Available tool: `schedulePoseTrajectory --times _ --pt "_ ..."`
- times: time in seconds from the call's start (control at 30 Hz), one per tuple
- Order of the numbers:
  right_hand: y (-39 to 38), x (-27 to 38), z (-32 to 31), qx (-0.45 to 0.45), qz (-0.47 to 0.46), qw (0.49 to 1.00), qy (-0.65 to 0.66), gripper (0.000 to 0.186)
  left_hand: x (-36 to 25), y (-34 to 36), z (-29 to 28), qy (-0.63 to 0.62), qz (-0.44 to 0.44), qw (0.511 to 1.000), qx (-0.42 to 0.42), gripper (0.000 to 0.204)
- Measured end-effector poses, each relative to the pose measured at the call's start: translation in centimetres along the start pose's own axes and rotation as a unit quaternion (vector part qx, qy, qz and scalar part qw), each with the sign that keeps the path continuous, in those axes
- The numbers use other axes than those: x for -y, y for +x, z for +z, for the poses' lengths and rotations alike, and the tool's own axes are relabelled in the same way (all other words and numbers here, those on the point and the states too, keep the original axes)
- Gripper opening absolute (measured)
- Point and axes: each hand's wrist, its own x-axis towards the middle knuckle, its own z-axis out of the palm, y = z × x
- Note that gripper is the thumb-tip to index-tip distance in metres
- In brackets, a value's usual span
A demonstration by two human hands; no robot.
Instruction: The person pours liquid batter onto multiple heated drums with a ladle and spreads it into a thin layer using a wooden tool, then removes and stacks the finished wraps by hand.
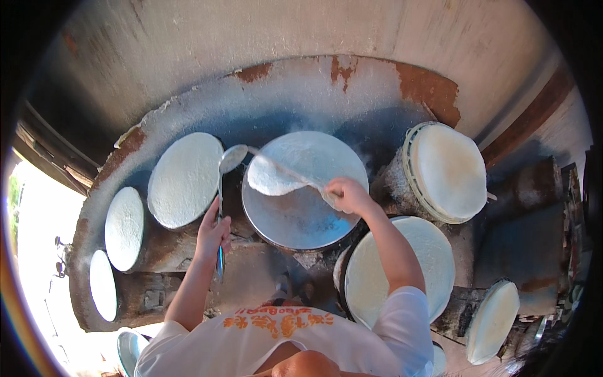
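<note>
Spreading white batter (271, 180) across the middle griddle (296, 221) looks to be the step you have in hand. The batter lies as a thick patch on the left part of that griddle, while its far part looks thinly coated and its near part shows mostly bare grey. Your right hand (347, 196), over the griddle's right side, has its grip curled round the near end of a long, pale, blurred tool, probably a spreader (287, 170), which slants across to the far left rim. Whether its edge touches the metal, you cannot tell from here. Your left hand (213, 235), just left of the griddle, has its grip closed round the handle of a ladle (233, 159); the bowl sits beside the griddle's left rim, and what it contains is unclear.

The next move seems to call for a light, level sweep that carries the patch over the bare near part, with your ladle kept clear of the spreader. Left of the middle griddle stands a large white-covered round (185, 180); on its near right is another pale-topped round (389, 276), beneath your right forearm.
</note>
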Motion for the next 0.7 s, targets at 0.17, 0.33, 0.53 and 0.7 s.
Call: schedulePoseTrajectory --times 0.17,0.33,0.53,0.7 --pt "-4.2 1.0 -3.4 0.093 0.084 0.985 0.12 0.033 1.0 -0.7 -1.9 0.049 -0.02 0.999 -0.004 0.062" --pt "-2.4 0.7 -1.9 0.079 0.036 0.993 0.08 0.036 3.4 -0.5 -2.7 0.132 -0.033 0.991 -0.006 0.061" --pt "-8.2 0.8 -4.4 0.045 0.145 0.979 0.133 0.038 2.5 -2.7 -2.1 0.168 -0.063 0.984 0.022 0.063" --pt "-8.6 3.9 -1.4 0.076 0.074 0.985 0.134 0.037 4.4 -4.3 -1.6 0.151 -0.073 0.985 0.04 0.064"
